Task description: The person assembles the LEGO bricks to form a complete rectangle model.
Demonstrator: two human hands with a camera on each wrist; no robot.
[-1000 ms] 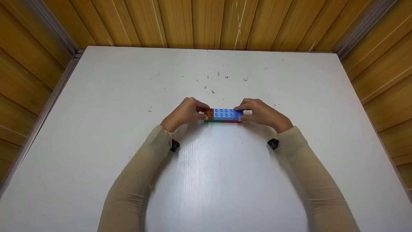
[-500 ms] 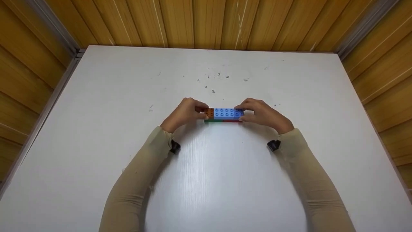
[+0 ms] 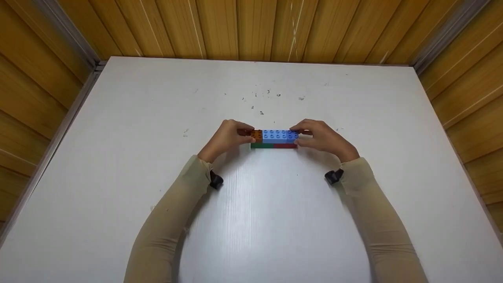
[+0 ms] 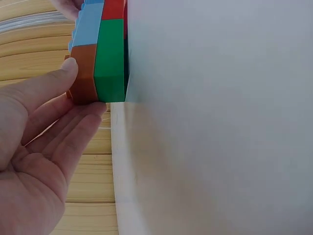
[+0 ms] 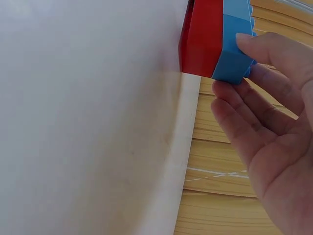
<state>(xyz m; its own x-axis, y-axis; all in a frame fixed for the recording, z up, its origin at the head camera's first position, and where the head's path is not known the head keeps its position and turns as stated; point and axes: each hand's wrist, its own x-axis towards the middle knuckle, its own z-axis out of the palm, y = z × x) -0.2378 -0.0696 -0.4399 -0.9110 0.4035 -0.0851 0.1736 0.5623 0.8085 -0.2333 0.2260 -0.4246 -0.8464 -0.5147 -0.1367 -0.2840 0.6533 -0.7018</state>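
A row of toy building bricks lies across the middle of the white table (image 3: 275,216) in the head view. Its upper layer has a brown brick (image 3: 257,136), a light blue brick (image 3: 274,136) and a darker blue brick (image 3: 291,136). Beneath them sit a green brick (image 3: 262,145) and a red brick (image 3: 285,146). My left hand (image 3: 232,136) pinches the brown brick at the left end, thumb on its near side (image 4: 86,73). At the other end my right hand (image 3: 320,135) pinches the darker blue brick (image 5: 234,49). A dark underside edge shows below the lower bricks in both wrist views.
Yellow wood-look panels (image 3: 251,29) stand behind the table's far edge and along both sides. Small dark marks (image 3: 261,113) dot the tabletop beyond the bricks. A black wrist device (image 3: 216,180) sits at the left cuff, another (image 3: 334,177) at the right.
More of the green and red bricks' front faces shows now, and the brick row's upper edge sits slightly higher in the head view. Both hands keep their grip at the ends.
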